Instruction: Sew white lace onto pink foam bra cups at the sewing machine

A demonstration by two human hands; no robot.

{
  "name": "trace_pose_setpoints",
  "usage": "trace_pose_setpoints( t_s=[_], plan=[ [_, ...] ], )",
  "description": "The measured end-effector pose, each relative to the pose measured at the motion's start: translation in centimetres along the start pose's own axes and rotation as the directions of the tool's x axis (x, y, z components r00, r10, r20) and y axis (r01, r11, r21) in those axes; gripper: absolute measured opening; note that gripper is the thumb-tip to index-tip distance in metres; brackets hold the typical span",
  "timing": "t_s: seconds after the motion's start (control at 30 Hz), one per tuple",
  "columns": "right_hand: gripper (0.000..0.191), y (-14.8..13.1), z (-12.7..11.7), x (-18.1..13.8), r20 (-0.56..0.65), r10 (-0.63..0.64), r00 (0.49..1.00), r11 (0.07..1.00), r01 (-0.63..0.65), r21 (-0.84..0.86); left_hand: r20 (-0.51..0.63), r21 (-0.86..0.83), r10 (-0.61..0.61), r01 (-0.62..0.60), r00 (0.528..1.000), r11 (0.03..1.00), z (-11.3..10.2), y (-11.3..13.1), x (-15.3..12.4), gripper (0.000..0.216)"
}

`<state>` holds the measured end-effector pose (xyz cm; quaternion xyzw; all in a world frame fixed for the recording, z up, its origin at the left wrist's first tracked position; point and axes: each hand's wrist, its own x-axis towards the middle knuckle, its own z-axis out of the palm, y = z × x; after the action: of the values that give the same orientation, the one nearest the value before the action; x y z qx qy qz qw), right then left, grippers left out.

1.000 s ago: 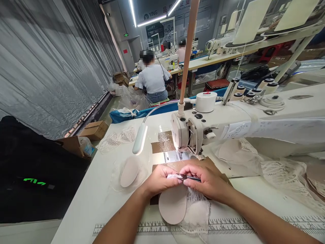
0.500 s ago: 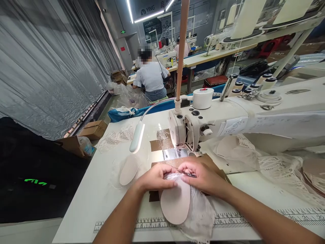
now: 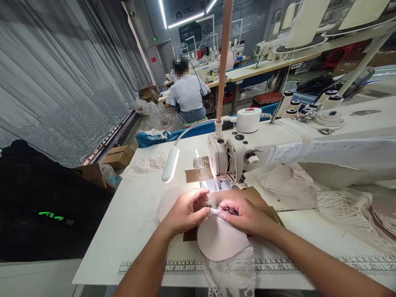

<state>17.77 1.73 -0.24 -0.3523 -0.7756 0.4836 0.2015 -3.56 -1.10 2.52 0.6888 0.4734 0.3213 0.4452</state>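
At the lower middle of the frame, the right hand point(image 3: 244, 214) is closed around a small dark tool point(image 3: 229, 210), its thumb at the top edge of a pale pad point(image 3: 221, 241) with lace point(image 3: 230, 268) hanging below. The left hand point(image 3: 187, 208) has thumb and fingers apart; whether its thumb touches that edge, I cannot tell. Good handling here likely means holding the edge taut and the tool's tip off the lace. Just above, the sewing machine point(image 3: 225, 156) and lamp point(image 3: 171, 165) limit room; another pad point(image 3: 168, 202) lies beside the left hand on the desk point(image 3: 102, 255).
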Motion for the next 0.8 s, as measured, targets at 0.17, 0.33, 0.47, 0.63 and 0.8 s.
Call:
trace_pose_setpoints(
  t_s=[0.17, 0.33, 0.47, 0.63, 0.8],
  plan=[
    [0.021, -0.2, -0.4, -0.6, -0.019, -0.053, 0.998, 0.997, 0.054, 0.059, 0.197, -0.005, -0.311, 0.318, 0.93, 0.948, -1.0, 0.4, -1.8, 0.035],
    [0.021, -0.4, -0.5, -0.7, -0.009, -0.072, 0.997, 0.994, 0.072, 0.085, 0.225, -0.282, -0.269, 0.326, 0.937, 0.902, 0.8, -1.0, -2.0, 0.046],
    [0.017, 0.0, -0.7, -0.7, -0.043, -0.089, 0.995, 0.994, 0.091, 0.059, 0.206, -0.486, -0.193, 0.272, 0.959, 0.831, 1.2, -1.1, -1.1, 0.063],
    [0.016, 0.2, -0.8, -0.7, -0.104, -0.036, 0.994, 0.999, 0.033, -0.036, 0.072, -0.483, -0.196, 0.206, 0.978, 0.851, 1.3, -1.5, 0.7, 0.064],
    [0.018, 0.4, -0.8, -0.5, -0.172, -0.004, 0.985, 0.993, -0.017, -0.121, 0.054, -0.404, -0.094, 0.108, 0.994, 0.908, 1.6, -2.1, 2.1, 0.056]
  ],
)
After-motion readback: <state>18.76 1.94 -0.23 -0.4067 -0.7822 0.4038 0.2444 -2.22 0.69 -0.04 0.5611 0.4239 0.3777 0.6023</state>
